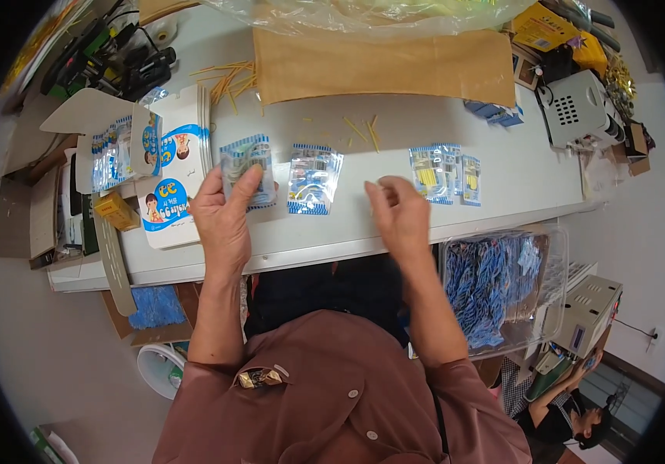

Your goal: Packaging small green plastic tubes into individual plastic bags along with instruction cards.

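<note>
My left hand (pixel 225 213) is closed round small clear packets (pixel 249 148) with blue striped ends, its thumb pressed across their front. To the right of it, another packet (pixel 314 179) of the same kind lies flat on the white table. My right hand (pixel 402 209) is just above the table's front part, its fingers curled in toward the thumb; whether anything small is between them is hidden. Beyond that hand, on its right, several packets with yellow sticks (pixel 429 176) lie overlapping, with one more packet (pixel 471 180) at their edge.
Loose yellow sticks (pixel 363 133) lie farther back, near a brown cardboard sheet (pixel 386 68). Printed white cards (pixel 177 166) and an open box of packets (pixel 119 155) are at left. A clear bin of blue packets (pixel 495 286) stands at lower right. Another person (pixel 572 414) works nearby.
</note>
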### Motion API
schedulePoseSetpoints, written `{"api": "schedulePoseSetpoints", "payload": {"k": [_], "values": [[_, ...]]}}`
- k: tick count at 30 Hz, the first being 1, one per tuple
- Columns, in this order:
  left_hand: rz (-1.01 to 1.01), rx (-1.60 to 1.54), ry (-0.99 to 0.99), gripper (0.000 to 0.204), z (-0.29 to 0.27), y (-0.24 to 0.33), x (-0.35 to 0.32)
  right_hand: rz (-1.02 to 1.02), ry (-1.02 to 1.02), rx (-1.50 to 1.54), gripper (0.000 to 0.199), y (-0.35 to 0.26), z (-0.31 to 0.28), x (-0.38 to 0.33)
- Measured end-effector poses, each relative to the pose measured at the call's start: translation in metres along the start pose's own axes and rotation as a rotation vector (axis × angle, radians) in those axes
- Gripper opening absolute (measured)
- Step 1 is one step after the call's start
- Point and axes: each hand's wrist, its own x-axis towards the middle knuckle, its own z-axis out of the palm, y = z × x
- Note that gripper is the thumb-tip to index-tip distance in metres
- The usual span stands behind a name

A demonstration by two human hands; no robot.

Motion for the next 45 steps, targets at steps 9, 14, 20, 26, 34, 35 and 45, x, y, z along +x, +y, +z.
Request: {"api": "schedulePoseSetpoints", "payload": {"k": [9, 14, 20, 26, 34, 35, 45], "values": [[-0.145, 0.014, -0.08, 0.024, 0.016, -0.028, -0.01, -0.047, -0.252, -0.507, 0.021, 0.021, 0.009, 0.044], [-0.174, -0.011, -0.086, 0.024, 0.01, -0.028, -0.01, -0.082, -0.152, -0.142, 0.02, 0.023, -0.001, 0.096], [-0.154, -0.021, -0.088, 0.024, 0.013, -0.03, -0.006, -0.252, -0.174, -0.318, 0.02, 0.022, 0.028, 0.129], [-0.188, -0.056, -0.075, 0.024, 0.01, -0.035, -0.002, -0.216, -0.31, -0.742, 0.018, -0.003, 0.047, 0.132], [-0.249, 0.028, -0.242, 0.02, -0.003, -0.037, 0.005, 0.032, -0.262, 0.415, 0.011, -0.011, 0.008, 0.11], [-0.258, 0.04, -0.282, 0.02, -0.005, -0.037, 0.004, 0.135, -0.207, 0.771, 0.018, -0.012, 0.007, 0.099], [-0.319, 0.074, -0.438, 0.02, -0.008, -0.035, -0.002, 0.044, -0.128, 1.071, 0.054, -0.055, 0.04, 0.048]]}}
